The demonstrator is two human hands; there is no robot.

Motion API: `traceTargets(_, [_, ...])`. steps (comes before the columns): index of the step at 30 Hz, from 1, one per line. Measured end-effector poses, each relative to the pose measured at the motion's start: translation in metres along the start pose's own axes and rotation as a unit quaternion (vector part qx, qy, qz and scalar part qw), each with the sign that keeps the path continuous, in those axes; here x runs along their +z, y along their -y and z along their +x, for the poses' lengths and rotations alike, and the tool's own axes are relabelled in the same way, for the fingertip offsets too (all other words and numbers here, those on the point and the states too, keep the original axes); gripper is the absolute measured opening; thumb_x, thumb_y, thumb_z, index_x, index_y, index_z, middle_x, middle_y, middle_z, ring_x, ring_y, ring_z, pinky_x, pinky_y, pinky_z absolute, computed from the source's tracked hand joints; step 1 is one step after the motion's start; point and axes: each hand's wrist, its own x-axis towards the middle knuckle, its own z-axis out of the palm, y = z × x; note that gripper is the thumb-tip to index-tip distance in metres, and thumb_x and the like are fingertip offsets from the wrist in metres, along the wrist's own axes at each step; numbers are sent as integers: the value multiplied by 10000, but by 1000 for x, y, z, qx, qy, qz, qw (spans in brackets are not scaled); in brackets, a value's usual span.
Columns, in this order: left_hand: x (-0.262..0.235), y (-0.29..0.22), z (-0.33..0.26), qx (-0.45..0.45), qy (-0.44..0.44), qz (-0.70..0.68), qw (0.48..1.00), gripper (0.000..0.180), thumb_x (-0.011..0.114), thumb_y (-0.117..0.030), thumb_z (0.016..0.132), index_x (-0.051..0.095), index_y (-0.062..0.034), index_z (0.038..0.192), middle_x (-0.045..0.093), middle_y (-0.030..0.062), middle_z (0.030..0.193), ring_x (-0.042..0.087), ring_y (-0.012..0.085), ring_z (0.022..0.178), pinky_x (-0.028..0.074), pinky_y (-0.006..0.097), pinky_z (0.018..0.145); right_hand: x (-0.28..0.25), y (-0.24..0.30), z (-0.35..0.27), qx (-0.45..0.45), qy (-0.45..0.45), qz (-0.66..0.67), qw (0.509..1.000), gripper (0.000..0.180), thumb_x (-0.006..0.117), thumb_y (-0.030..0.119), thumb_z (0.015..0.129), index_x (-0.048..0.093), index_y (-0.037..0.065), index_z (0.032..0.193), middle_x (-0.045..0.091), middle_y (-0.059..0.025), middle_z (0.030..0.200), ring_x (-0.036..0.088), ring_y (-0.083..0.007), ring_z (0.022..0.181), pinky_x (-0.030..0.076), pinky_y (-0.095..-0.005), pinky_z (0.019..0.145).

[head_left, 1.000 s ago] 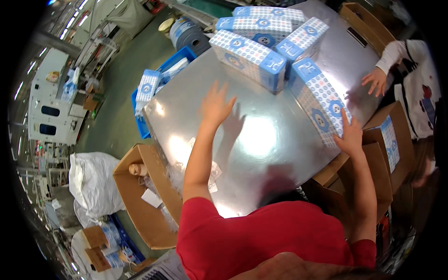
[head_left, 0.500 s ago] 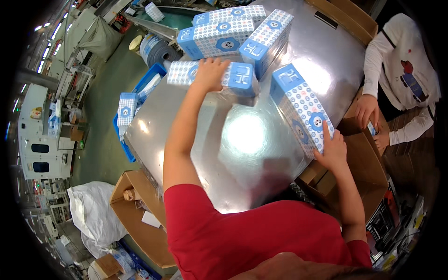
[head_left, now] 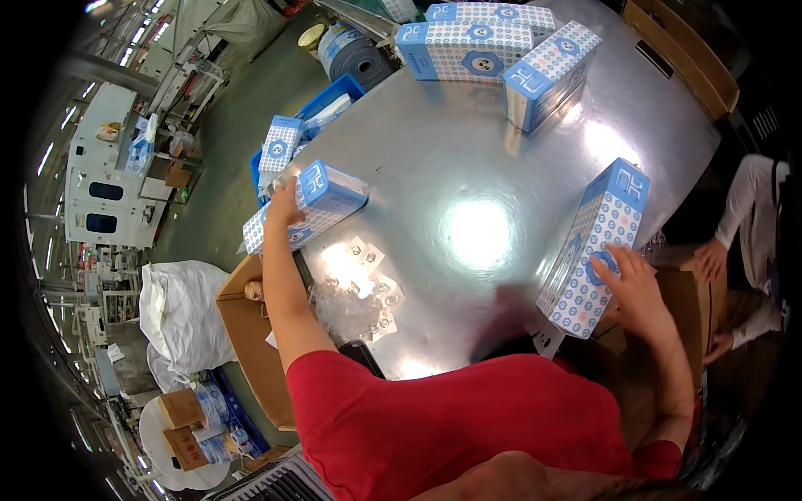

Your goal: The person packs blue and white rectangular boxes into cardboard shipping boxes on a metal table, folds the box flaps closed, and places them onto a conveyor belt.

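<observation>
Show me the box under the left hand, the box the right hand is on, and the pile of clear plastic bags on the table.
Left-hand box [head_left: 322, 200], head view, on its patterned long face.
Right-hand box [head_left: 597, 242], head view, on the middle of its patterned side.
Clear plastic bags [head_left: 342, 311], head view, on the crumpled middle of the pile.

Bright overhead light; hot glare on the metal table [head_left: 434, 150] at centre, fisheye bending and black vignette from twelve to six o'clock

Left hand [head_left: 282, 204] grips a blue-and-white patterned carton [head_left: 307, 205] at the left edge of the metal table [head_left: 451, 150]. Right hand [head_left: 637, 288] rests on a second carton [head_left: 595, 246] at the table's right edge. Clear plastic bags [head_left: 355, 299] lie between them.
</observation>
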Motion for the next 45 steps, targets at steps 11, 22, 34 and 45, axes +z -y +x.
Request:
traceTargets(11, [-31, -69, -31, 215, -185, -35, 958, 858, 802, -141, 519, 402, -85, 1276, 485, 128, 1241, 431, 311, 1191, 371, 473, 946, 39, -27, 43, -104, -16, -12, 994, 702, 740, 143, 598, 479, 124, 1249, 466, -161, 1225, 387, -337, 1216, 199, -487, 1087])
traceTargets(22, [-116, -269, -78, 442, -175, -193, 858, 904, 762, -253, 613, 303, -4, 1351, 473, 175, 1202, 453, 345, 1123, 343, 410, 960, 18, 10, 5, -176, -23, -16, 984, 760, 719, 96, 597, 475, 317, 1282, 520, -162, 1092, 492, -306, 1057, 321, -456, 943])
traceTargets(34, [-33, -402, -122, 361, -82, -11, 929, 1036, 744, -394, 610, 160, -202, 1444, 351, 271, 1303, 418, 436, 1131, 389, 499, 893, 36, -22, -316, 213, -532, 493, 655, 746, 648, 312, 771, 305, 0, 1355, 456, -164, 1262, 464, -339, 1162, 368, -461, 982])
traceTargets(45, [-61, -476, -177, 512, 223, -581, 593, 913, 729, -27, 583, 275, 10, 1375, 456, 189, 1269, 540, 304, 1070, 442, 376, 895, 128, 27, -400, 177, -788, 562, 179, 379, 420, 267, 941, 464, 20, 1226, 526, -112, 1078, 504, -224, 994, 435, -336, 896])
